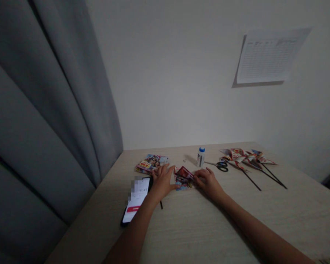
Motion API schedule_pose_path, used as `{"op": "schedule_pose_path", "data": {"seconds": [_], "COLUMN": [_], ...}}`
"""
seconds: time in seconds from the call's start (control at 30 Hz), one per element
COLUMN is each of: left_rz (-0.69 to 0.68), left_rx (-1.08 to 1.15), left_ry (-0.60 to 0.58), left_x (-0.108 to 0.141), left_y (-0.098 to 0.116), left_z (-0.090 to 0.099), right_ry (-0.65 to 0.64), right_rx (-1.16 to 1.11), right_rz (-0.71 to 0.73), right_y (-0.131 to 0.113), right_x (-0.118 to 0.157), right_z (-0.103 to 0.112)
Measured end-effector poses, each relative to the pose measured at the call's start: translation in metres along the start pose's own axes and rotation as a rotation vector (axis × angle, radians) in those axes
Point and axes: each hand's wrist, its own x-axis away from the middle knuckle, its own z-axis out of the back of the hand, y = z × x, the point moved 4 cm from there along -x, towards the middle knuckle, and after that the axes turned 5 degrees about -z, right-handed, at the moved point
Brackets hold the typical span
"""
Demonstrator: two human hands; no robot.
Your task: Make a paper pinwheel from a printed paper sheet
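A square of printed magazine paper [184, 183] lies on the table between my hands, with one reddish corner [184, 172] folded over towards the middle. My right hand [209, 181] pinches the paper at its right side, thumb and fingers together. At the left edge of the sheet my left hand [162, 183] rests with fingers spread, its thumb touching the paper's lower left corner. Its other fingers lie near a stack of printed paper squares [154, 161]. Just below the left hand, a thin dark stick [161, 205] shows partly; the rest is hidden.
A lit phone [137, 200] lies left of my left forearm. Behind the paper stand a white glue bottle with a blue cap [200, 157] and black-handled scissors [222, 167]. Several paper pinwheels on dark sticks [244, 159] lie at the right. A grey curtain [71, 91] borders the table's left side.
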Motion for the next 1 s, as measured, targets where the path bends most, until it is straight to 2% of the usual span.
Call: {"op": "schedule_pose_path", "data": {"seconds": [0.13, 0.3, 0.57, 0.7, 0.8, 1.0], "left_rz": [0.022, 0.023, -0.055, -0.116, -0.103, -0.132], "left_rx": [-0.011, -0.012, 0.065, 0.076, 0.094, 0.135], "left_ry": [-0.022, -0.033, -0.063, -0.09, -0.092, -0.077], "left_x": [0.0, 0.0, 0.003, 0.006, 0.006, 0.006], "left_y": [-0.001, -0.003, -0.004, 0.0, 0.002, 0.005], "left_z": [0.001, 0.002, 0.006, 0.005, 0.001, -0.002], "right_ry": [0.091, 0.143, 0.055, 0.05, 0.044, -0.004], "right_rx": [0.018, 0.181, 0.366, 0.377, 0.377, 0.395], "right_rz": [0.016, 0.055, 0.013, 0.016, 0.033, -0.025], "right_y": [-0.001, -0.003, -0.004, -0.005, -0.006, -0.002], "right_x": [0.001, 0.004, 0.006, 0.006, 0.005, 0.005], "right_z": [0.009, 0.017, 0.017, 0.016, 0.017, 0.019]}}
